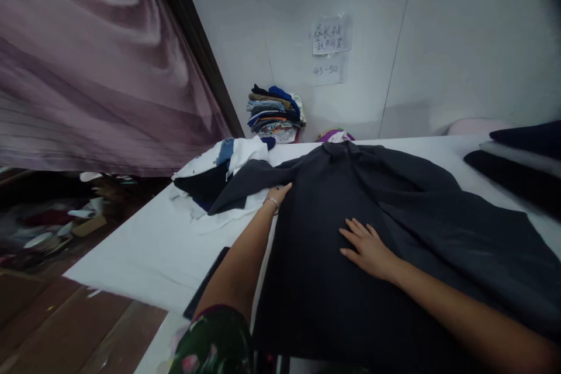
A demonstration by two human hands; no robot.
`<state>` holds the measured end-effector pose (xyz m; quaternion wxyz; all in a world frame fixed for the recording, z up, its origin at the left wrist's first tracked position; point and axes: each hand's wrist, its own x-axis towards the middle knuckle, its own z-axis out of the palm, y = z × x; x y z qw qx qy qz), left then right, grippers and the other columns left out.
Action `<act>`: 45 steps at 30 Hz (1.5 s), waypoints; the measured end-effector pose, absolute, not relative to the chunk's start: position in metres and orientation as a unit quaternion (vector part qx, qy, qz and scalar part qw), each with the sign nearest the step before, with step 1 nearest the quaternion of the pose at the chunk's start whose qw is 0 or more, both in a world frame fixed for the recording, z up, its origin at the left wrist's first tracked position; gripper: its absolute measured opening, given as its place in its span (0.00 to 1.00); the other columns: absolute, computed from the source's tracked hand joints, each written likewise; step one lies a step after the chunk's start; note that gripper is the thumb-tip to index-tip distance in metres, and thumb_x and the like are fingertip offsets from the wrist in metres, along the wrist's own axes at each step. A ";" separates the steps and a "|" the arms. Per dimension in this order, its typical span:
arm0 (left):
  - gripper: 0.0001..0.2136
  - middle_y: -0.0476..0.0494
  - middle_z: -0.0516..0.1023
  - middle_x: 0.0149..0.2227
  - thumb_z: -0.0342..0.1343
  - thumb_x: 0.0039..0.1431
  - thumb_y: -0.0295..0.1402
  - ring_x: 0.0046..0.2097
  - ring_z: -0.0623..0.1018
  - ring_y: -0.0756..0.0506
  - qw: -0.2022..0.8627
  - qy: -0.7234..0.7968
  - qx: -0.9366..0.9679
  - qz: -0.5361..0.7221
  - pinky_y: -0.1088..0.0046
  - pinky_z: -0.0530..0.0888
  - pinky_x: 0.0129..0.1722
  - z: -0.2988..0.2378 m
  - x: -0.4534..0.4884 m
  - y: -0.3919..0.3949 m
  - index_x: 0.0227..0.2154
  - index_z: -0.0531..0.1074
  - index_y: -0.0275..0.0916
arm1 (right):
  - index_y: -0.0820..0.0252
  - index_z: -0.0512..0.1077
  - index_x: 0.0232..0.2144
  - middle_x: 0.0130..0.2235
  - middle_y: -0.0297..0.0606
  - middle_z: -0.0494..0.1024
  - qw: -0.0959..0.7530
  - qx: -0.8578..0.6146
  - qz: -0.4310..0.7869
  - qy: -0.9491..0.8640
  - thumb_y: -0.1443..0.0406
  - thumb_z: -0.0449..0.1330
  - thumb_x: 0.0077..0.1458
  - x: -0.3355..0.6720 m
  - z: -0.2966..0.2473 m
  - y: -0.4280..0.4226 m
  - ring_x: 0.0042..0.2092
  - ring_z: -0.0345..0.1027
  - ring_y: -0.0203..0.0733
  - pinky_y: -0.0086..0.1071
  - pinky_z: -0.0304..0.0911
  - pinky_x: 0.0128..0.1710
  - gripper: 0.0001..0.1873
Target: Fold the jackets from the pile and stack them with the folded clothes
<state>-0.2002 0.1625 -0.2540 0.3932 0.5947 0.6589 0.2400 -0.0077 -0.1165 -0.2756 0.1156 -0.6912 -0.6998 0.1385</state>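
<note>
- Pale panelled wall (298,17) fills the back of the view, with a mauve curtain (96,70) hanging down the left side and a wooden floor (56,327) below, where assorted clutter (56,228) lies too dim to make out.
- White-covered table (131,257) runs across the middle of the view.
- Charcoal collared garment (333,286) lies spread on the table, its collar toward the wall and one sleeve reaching left over a heap of white, blue and dark clothes (219,172).
- Dark folded garments (521,158) lie at the table's right edge, well apart from the heap.
- Folded clothes (274,114) stand stacked against the wall behind the table, beside a smaller purple-and-white bundle (335,136).
- Handwritten paper notice (331,35) is taped to the wall above the stack, with "45-50" on a sheet below it.
- Black flat slab (205,283) lies on the table's near edge, under the left forearm.
- Dark floral fabric (213,342) shows at the bottom of the view, at the left arm.
- Left hand (277,194), wearing a thin bracelet (272,203), rests at the garment's left edge beside the sleeve, fingers (284,188) close together, pinching nothing.
- Right hand (367,250) lies flat on the garment's middle, fingers (353,228) slightly spread, pinching nothing.
</note>
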 end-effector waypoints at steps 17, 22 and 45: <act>0.15 0.26 0.77 0.46 0.51 0.60 0.38 0.50 0.76 0.34 0.134 0.695 0.703 0.076 0.59 0.72 0.44 -0.262 -0.175 0.163 0.43 0.75 0.34 | 0.60 0.59 0.61 0.66 0.48 0.52 0.140 -0.614 0.125 -0.766 0.48 0.46 0.60 -0.068 -0.288 -0.030 0.67 0.38 0.52 0.54 0.35 0.64 0.33; 0.23 0.28 0.69 0.55 0.51 0.59 0.38 0.57 0.70 0.36 0.098 0.647 0.751 0.088 0.61 0.69 0.52 -0.257 -0.179 0.136 0.54 0.66 0.31 | 0.59 0.60 0.60 0.66 0.48 0.52 0.147 -0.614 0.130 -0.765 0.48 0.47 0.60 -0.066 -0.285 -0.028 0.67 0.38 0.52 0.54 0.35 0.64 0.33; 0.30 0.36 0.52 0.66 0.39 0.63 0.49 0.67 0.51 0.37 0.008 0.482 0.876 -0.004 0.55 0.53 0.63 -0.283 -0.186 0.063 0.63 0.57 0.35 | 0.56 0.68 0.56 0.63 0.45 0.61 0.180 -0.678 0.220 -0.678 0.58 0.56 0.56 0.062 -0.264 -0.276 0.64 0.51 0.49 0.46 0.46 0.63 0.25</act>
